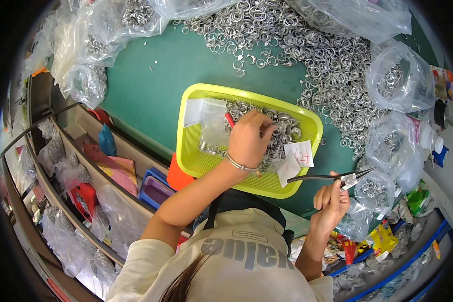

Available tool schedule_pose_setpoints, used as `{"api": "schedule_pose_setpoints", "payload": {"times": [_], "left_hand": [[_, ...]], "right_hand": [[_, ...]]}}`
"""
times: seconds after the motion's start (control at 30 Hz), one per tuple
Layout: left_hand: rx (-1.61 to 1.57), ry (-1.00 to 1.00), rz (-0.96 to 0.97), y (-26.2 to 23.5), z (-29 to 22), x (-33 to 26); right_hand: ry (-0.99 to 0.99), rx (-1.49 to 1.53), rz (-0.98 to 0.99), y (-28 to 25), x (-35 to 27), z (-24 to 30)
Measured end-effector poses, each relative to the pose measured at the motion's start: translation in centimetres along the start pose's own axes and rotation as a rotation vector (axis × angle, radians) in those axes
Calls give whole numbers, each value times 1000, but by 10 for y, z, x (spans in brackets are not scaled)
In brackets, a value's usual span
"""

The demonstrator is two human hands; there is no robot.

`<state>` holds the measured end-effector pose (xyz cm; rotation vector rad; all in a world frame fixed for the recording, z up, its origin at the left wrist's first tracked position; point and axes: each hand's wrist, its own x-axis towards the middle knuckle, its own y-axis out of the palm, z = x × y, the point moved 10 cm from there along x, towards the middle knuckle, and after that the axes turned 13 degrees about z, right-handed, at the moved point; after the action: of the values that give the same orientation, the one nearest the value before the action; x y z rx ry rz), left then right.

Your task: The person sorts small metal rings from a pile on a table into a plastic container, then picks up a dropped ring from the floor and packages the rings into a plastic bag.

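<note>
Both hands (250, 139) work at the basket (196, 161) rim.

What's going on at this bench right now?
A person is working at a green table strewn with small metal rings. The left hand reaches into a yellow basket that holds more rings, a small clear bag and paper slips. The right hand holds black pliers beside the basket, tips pointing right. Clear bags of rings lie around the table's edges.
</note>
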<state>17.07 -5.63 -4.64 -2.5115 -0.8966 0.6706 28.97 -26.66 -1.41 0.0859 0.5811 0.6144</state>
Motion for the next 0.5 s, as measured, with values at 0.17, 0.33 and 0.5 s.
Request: {"api": "schedule_pose_setpoints", "payload": {"times": [0.17, 0.33, 0.5], "left_hand": [[-155, 15, -66, -20, 3, -13], [-593, -128, -19, -7, 32, -23], [-843, -108, 32, -10, 17, -27]], "right_hand": [[25, 34, 1, -1, 1, -3], [41, 42, -7, 1, 3, -5], [37, 56, 9, 1, 3, -6]]}}
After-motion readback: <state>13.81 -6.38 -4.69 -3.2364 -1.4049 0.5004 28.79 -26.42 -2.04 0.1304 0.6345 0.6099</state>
